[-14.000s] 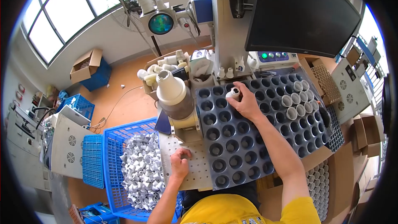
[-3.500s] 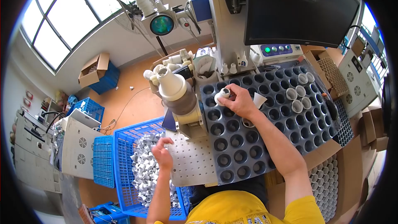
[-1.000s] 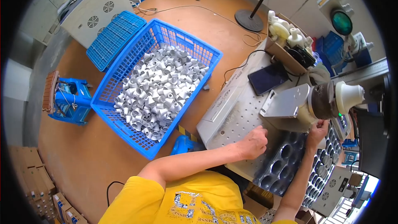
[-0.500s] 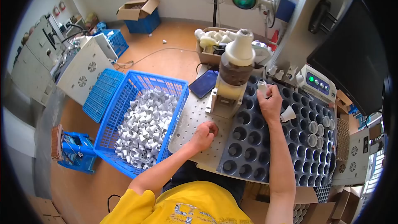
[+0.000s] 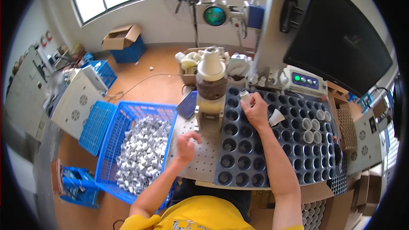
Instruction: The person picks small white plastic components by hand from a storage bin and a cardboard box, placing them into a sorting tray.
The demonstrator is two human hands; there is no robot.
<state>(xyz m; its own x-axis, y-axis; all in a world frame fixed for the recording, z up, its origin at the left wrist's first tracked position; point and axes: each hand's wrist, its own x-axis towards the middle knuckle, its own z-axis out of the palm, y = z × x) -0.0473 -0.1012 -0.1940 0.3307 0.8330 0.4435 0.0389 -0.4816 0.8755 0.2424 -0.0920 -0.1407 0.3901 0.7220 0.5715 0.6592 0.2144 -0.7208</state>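
Note:
My right hand (image 5: 254, 110) is closed around a white plastic lamp cup (image 5: 244, 96) above the black tray of round pockets (image 5: 251, 194), near its far left part. Only the cup's narrow end shows past the fingers. Beside my right hand, a white flared cup (image 5: 276, 118) lies tilted on the tray. My left hand (image 5: 186, 148) is curled over the perforated metal plate (image 5: 200, 162), with nothing visible in the fingers; it is slightly blurred. Ahead of it stands a machine post (image 5: 211, 91) topped by a white cone (image 5: 211, 64).
A blue crate (image 5: 111, 145) full of small white-grey cups (image 5: 142, 153) stands left of the plate. Several white cups (image 5: 312, 130) sit in the tray's right part. Behind are a control box (image 5: 304, 81), a monitor (image 5: 341, 38) and a dark blue flat object (image 5: 186, 104).
The view has tilted up and turned right. My left hand has lifted a little and shifted left toward the crate. My right hand still grips the lamp cup over the tray.

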